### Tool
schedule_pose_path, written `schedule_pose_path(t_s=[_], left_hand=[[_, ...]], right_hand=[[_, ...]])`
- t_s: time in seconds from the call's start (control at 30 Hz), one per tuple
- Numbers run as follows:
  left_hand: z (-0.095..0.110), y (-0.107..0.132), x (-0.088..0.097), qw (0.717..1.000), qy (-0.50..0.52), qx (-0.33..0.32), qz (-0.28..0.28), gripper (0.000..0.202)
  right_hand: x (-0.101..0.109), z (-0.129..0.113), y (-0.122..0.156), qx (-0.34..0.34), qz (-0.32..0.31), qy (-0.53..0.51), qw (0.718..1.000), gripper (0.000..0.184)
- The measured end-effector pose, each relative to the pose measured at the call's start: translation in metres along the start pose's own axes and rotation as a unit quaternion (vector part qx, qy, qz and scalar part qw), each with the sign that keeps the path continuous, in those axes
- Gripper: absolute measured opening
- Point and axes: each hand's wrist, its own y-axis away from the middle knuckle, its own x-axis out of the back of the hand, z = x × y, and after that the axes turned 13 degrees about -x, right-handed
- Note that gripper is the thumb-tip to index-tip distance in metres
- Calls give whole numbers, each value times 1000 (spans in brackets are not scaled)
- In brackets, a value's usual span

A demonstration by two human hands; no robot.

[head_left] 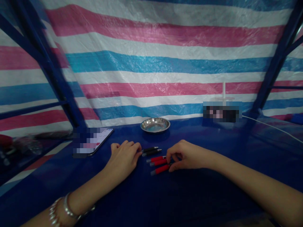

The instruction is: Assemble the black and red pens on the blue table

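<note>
Two black pens (151,152) lie side by side on the blue table (196,198), pointing right. My left hand (125,157) rests at their left ends, fingers curled and close together; whether it grips anything is hidden. Below them, three red pens (159,162) lie roughly parallel with clear ends to the left. My right hand (186,155) reaches in from the right with bent fingers. Its thumb and fingertips close on the right end of the lowest red pen (161,169), and the index finger touches near the ends of the upper ones.
A shallow metal dish (155,125) stands behind the pens. At the left lies a phone (100,138), partly blurred out. A cup with a straw (223,90), also pixelated, stands at the back right beside a white cable (272,122). Striped sheeting (165,63) and blue metal posts (276,63) enclose the table.
</note>
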Motion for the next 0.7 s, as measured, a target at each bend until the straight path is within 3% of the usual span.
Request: schedule_pose_path(t_s=[0.33,0.7], left_hand=[[7,1,2,999,16,-19,38,16],[21,6,15,986,110,-113,46,18]], right_hand=[[0,1,0,2,-7,9,1000,19],[-2,0,0,6,-13,-5,1000,15]])
